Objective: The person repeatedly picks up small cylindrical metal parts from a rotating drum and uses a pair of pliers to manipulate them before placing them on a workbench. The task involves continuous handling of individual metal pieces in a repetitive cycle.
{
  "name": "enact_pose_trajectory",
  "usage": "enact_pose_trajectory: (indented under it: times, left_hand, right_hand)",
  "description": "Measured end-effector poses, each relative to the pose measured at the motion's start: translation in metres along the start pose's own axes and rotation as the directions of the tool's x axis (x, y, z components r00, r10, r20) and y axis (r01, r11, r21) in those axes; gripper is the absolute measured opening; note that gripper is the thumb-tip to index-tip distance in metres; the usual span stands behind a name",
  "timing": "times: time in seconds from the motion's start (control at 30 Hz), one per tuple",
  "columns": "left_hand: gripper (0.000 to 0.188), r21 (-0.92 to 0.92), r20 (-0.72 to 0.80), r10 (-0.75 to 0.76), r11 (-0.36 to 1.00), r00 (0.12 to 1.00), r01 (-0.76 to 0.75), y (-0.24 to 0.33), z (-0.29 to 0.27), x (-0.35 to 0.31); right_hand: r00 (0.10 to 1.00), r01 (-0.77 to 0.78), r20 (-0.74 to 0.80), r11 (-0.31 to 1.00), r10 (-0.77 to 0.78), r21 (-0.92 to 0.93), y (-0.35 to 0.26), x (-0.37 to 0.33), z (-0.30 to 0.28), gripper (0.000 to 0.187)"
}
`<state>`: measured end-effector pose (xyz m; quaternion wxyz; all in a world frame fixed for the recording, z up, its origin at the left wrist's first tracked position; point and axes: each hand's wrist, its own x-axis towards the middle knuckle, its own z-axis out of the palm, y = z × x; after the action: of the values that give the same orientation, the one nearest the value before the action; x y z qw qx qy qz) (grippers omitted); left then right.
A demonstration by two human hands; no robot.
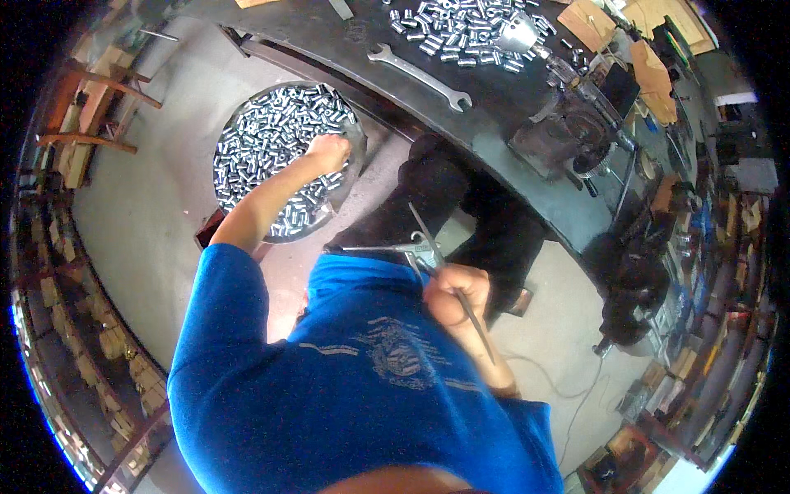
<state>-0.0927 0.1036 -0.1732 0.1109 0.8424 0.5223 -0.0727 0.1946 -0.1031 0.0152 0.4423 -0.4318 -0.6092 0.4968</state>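
My left hand [329, 154] is at the right side of a round metal tray [356, 156] heaped with short shiny metal sleeves [271, 140]. Its fingers are curled closed among the sleeves, and what they hold is hidden. Near my lap, my right hand [461, 292] is closed around a thin, dark metal rod [424, 221], pointed at its ends. Just beyond its knuckles lies a silver tool with a long thin nozzle, resembling an air blow gun [421, 251]. I cannot tell whether my right fingers also grip it.
On the dark workbench [370, 74], an open-ended wrench [420, 76] lies near a pile of metal sleeves [469, 29]. A dark vise-like fixture [568, 132] stands at the bench's right. Loaded shelves [90, 362] line the left, and a thin cable [568, 395] trails across the floor.
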Motion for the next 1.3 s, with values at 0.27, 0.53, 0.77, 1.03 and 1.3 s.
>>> enact_pose_trajectory:
  times: [0.27, 0.53, 0.77, 1.03, 1.3]
  left_hand:
    - [0.017, 0.026, 0.064, -0.146, 0.989, 0.987, 0.144, 0.001, -0.004, -0.009]
    - [0.018, -0.981, 0.185, -0.095, 0.04, 0.978, 0.189, 0.036, -0.078, -0.061]
    - [0.022, -0.678, 0.235, 0.246, -0.652, 0.94, 0.34, 0.135, -0.092, -0.109]
    - [0.023, -0.611, 0.225, 0.254, -0.715, 0.941, 0.339, 0.148, -0.092, -0.107]
    - [0.021, -0.992, 0.125, 0.112, 0.007, 0.986, 0.125, 0.152, -0.131, -0.106]
  right_hand:
    - [0.993, -0.006, -0.115, 0.998, 0.013, 0.062, 0.014, -0.003, 0.005, 0.023]
    - [0.999, -0.041, 0.035, 0.999, 0.041, 0.008, 0.016, 0.003, -0.009, 0.019]
    - [1.0, 0.01, 0.003, 0.997, -0.01, -0.074, 0.011, 0.025, -0.003, 0.039]
    - [1.0, -0.028, -0.007, 0.999, 0.028, -0.047, 0.018, 0.027, -0.005, 0.057]
    - [0.996, 0.021, 0.088, 0.997, -0.015, -0.071, 0.015, 0.032, -0.003, 0.035]
